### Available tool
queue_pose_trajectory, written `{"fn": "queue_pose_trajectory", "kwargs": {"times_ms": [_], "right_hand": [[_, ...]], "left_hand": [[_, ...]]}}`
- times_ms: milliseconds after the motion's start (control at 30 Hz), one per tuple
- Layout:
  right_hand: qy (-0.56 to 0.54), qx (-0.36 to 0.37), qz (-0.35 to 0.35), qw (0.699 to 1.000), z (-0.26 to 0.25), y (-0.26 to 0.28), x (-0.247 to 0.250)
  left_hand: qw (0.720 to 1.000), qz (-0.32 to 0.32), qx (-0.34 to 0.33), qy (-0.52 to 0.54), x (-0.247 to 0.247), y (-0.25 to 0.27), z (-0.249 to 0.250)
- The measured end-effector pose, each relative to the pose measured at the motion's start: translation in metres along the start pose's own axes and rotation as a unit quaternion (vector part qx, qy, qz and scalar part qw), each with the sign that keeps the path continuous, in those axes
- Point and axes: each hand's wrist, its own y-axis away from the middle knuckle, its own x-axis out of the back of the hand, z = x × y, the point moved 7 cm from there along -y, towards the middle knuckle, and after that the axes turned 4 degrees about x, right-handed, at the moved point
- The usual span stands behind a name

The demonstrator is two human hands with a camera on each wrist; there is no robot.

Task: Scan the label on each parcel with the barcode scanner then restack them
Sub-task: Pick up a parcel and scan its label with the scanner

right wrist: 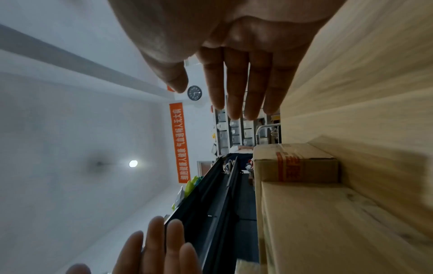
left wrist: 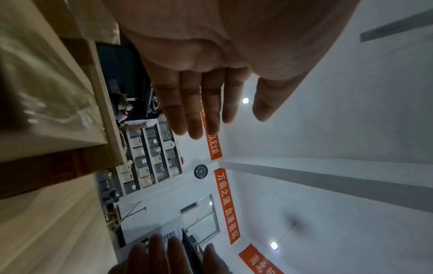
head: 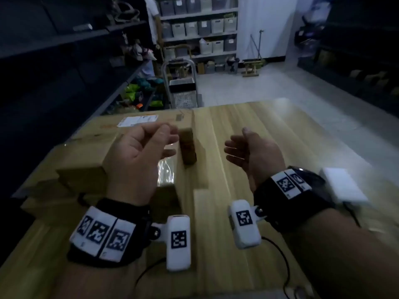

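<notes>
Both the left hand [head: 140,152] and right hand [head: 250,152] are held open, nothing gripped; the top parcel [head: 121,134] should probably be grabbed by opposite edges, label [head: 138,121] kept up

A stockroom or small warehouse is showing here. White shelving [head: 198,29] along the far wall is holding rows of labelled grey storage bins [head: 204,26], dark metal racks [head: 64,61] are lining both sides, and a hand trolley [head: 181,83] is standing on the pale floor. Cardboard parcels [head: 121,143] (one bearing a shipping label [head: 138,121]) are lying on a wooden table [head: 248,130]. Orange banners [left wrist: 226,205] and a wall clock [left wrist: 201,171] are hanging above.
</notes>
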Motion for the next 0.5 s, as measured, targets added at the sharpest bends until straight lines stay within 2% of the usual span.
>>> {"fn": "queue_pose_trajectory", "kwargs": {"times_ms": [67,200,300,433,500], "right_hand": [[0.002,0.016,-0.012,1.000,0.001,0.020,0.003],[-0.022,-0.007,-0.011,1.000,0.025,0.065,0.014],[-0.028,-0.046,-0.001,0.999,0.053,0.087,0.019],[0.005,-0.100,0.020,0.995,0.093,0.106,0.028],[0.026,-0.092,0.025,0.995,0.104,0.111,0.035]], "left_hand": [[1.000,0.006,0.001,0.024,0.011,0.023,-0.006],[0.992,0.024,0.065,0.105,0.035,0.074,-0.028],[0.983,0.046,0.107,0.143,0.049,0.092,-0.064],[0.973,0.073,0.170,0.139,0.052,0.104,-0.122],[0.964,0.080,0.204,0.147,0.050,0.109,-0.147]]}}
